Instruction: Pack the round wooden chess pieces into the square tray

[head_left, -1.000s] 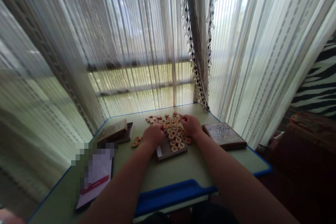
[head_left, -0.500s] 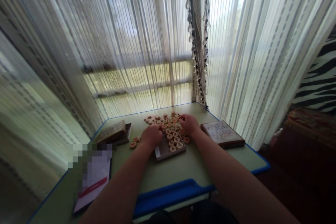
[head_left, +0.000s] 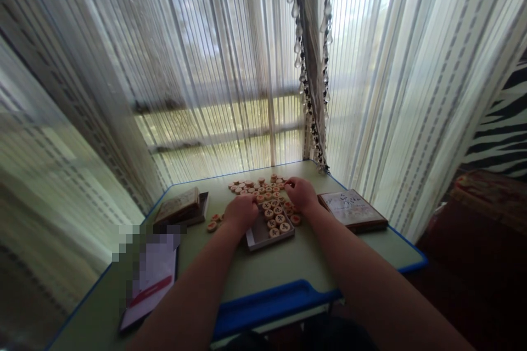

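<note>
A shallow open box (head_left: 257,242) stands mid-table with several round wooden Chinese chess pieces (head_left: 275,223) in it, dark characters facing up. My left hand (head_left: 242,211) is closed at the box's left rim; its fingertips are partly hidden, and what they hold cannot be made out. Beyond the box, my right hand (head_left: 302,194) is closed at the right side of a spread of loose chess pieces (head_left: 247,187). Its fingertips point left among them, too small to show whether a piece is gripped. A few red-marked pieces (head_left: 212,226) lie left of my left hand.
A worn box or book (head_left: 179,205) leans on a dark tray at the left. At the right lies a flat box with a printed lid (head_left: 352,208). A tablet-like panel (head_left: 152,279) is at the near left. The table has a blue edge (head_left: 275,301); curtains hang behind.
My right hand has shifted slightly to the right by the loose pieces. My left hand stays at the box's left rim. The whole view has moved a little.
</note>
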Demonstrator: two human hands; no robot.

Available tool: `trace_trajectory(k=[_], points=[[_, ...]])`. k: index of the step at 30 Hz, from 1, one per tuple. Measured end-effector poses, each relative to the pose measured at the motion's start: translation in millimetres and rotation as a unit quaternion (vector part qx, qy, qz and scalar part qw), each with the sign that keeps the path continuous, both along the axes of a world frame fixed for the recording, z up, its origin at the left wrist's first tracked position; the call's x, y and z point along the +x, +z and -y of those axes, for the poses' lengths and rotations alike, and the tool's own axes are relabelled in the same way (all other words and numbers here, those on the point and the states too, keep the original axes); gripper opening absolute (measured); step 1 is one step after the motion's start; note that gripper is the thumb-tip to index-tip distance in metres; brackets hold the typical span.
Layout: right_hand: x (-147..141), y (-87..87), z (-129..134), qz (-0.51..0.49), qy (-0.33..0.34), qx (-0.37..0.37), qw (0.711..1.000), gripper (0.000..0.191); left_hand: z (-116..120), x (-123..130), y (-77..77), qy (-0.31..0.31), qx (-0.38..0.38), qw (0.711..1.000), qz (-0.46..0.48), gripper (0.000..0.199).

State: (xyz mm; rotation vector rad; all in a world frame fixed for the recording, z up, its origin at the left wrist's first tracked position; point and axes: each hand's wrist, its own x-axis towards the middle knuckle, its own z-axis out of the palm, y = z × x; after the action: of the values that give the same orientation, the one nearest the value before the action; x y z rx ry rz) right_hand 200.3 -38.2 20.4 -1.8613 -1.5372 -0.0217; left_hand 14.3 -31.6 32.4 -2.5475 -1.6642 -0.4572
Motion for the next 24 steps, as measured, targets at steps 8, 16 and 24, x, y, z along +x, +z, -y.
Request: trace_trajectory(k=[8, 16, 24], points=[[0.3, -0.1, 0.2, -0.002, -0.003, 0.014, 1.000, 0.027, 4.4, 2.0, 3.9, -0.021, -0.014, 0.999, -0.019, 0.030], [-10.4, 9.4, 8.7, 0.011, 0.066, 0.013, 0.998, 0.024, 11.8, 3.5, 5.2, -0.057, -0.022, 0.997, -0.037, 0.026], [-9.7, 4.8, 3.9, 0.030, 0.093, 0.046, 0.994, 0.025, 13.7, 5.0, 2.9, -0.081, -0.006, 0.995, -0.052, 0.029]])
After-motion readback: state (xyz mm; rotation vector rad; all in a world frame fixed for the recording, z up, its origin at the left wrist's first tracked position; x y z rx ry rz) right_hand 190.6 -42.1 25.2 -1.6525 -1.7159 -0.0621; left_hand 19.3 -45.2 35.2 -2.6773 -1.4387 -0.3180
